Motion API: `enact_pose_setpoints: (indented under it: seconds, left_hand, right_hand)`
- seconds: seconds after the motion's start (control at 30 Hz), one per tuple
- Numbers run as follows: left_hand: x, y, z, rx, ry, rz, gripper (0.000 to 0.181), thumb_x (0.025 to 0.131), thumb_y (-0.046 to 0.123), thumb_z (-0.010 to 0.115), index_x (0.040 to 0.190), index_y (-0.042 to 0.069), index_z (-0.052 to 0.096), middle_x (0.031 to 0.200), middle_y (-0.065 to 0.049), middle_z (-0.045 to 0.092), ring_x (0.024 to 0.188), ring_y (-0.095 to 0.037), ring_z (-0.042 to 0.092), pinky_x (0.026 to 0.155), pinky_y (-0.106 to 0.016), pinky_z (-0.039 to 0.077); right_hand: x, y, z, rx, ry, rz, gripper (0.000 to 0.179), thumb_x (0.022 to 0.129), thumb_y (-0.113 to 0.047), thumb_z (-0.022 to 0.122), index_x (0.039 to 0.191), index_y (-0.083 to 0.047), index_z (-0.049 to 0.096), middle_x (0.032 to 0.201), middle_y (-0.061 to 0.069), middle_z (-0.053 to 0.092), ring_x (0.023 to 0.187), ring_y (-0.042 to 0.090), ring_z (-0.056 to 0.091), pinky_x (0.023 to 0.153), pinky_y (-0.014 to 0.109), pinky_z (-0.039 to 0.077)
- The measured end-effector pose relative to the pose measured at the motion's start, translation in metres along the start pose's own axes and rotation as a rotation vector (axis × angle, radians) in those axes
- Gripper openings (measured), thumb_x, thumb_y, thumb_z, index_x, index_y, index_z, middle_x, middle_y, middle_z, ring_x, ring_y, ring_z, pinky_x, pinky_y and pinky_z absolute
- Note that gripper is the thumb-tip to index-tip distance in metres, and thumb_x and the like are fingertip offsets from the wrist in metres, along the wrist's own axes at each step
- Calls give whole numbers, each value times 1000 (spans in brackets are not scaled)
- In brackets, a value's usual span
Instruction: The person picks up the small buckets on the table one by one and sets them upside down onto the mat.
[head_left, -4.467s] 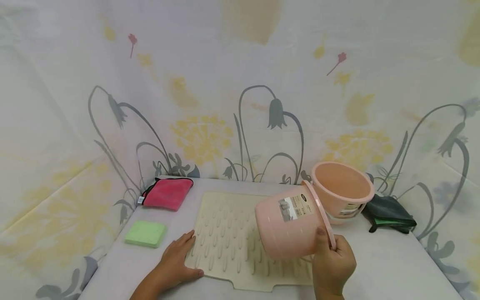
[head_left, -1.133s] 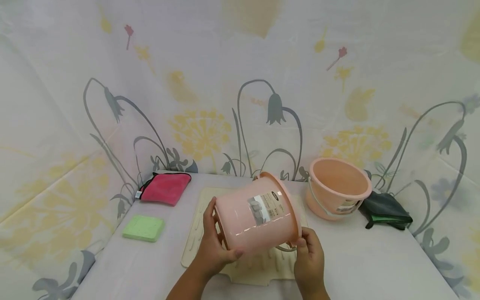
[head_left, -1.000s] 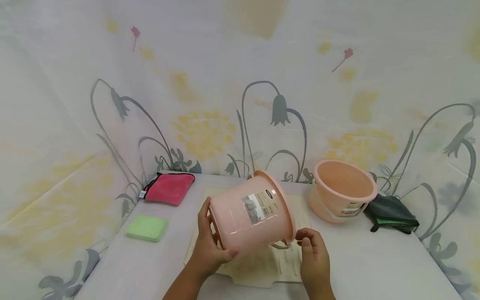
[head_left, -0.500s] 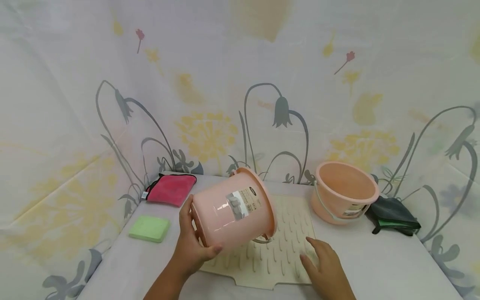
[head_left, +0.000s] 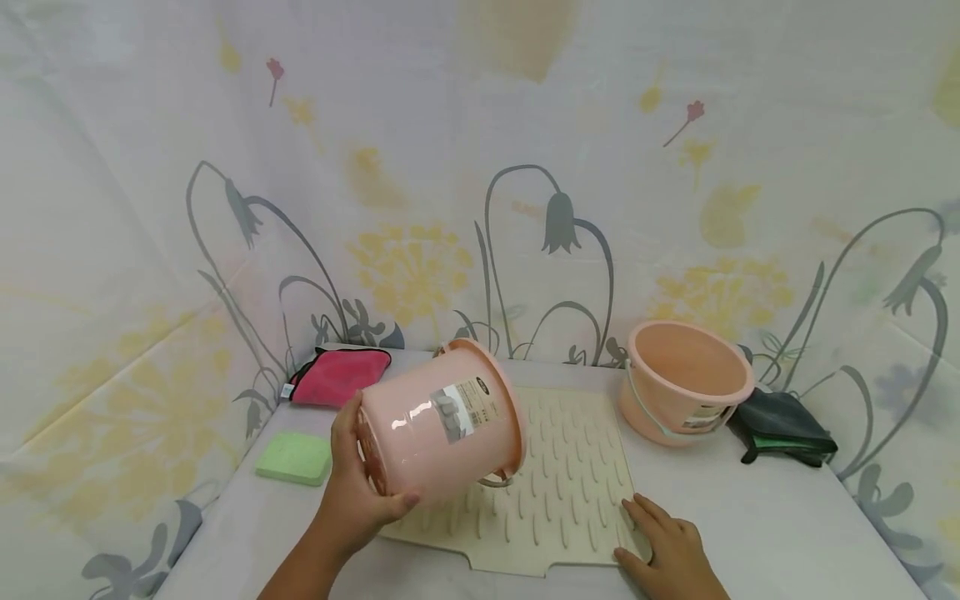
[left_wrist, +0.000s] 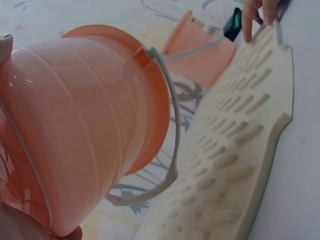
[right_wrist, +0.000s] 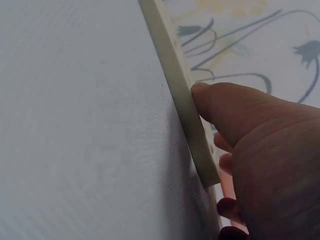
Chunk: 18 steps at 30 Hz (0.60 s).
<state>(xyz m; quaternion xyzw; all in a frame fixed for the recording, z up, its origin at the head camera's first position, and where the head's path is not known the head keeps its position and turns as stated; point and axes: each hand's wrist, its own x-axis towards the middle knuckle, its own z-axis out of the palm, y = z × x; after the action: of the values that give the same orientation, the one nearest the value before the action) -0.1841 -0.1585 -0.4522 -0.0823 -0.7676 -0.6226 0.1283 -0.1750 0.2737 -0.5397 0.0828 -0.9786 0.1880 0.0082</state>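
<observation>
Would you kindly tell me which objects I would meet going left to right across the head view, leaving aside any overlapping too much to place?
Green block, red pouch, tilted pink bucket gripped by the left hand, upright pink bucket, dark pouch.

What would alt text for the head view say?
A left hand holds a tilted pink bucket above a cream mat; the right hand touches the mat's near right corner. A second bucket stands beside a dark cloth; a red cloth and green block lie at left.
</observation>
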Motion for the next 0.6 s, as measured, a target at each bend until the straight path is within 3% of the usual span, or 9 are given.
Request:
enact_pose_setpoints:
  seconds: [0.23, 0.43, 0.6]
  left_hand:
    - [3, 5, -16, 148, 31, -7, 131, 67, 30, 97, 164, 41, 9, 162, -8, 19, 135, -43, 42, 87, -57, 60]
    - [5, 4, -32, 207, 60, -4, 132, 69, 27, 97, 164, 42, 7, 163, -8, 17, 136, -43, 40, 88, -59, 60]
    - [3, 5, -44, 257, 88, 20, 133, 69, 25, 97, 165, 41, 6, 165, -11, 13, 134, -45, 39, 87, -61, 59]
  right_hand:
    - [-2, 4, 0, -13, 2, -28, 74, 89, -52, 76, 144, -4, 61, 153, 21, 54, 124, 38, 61, 100, 65, 41]
    - [-5, 6, 1, 24, 75, -64, 70, 87, -48, 80, 141, -6, 64, 150, 18, 57, 118, 37, 61, 98, 62, 40]
    - [-5, 4, -1, 77, 52, -45, 72, 87, -50, 80, 142, -8, 63, 152, 19, 56, 119, 39, 58, 97, 61, 39]
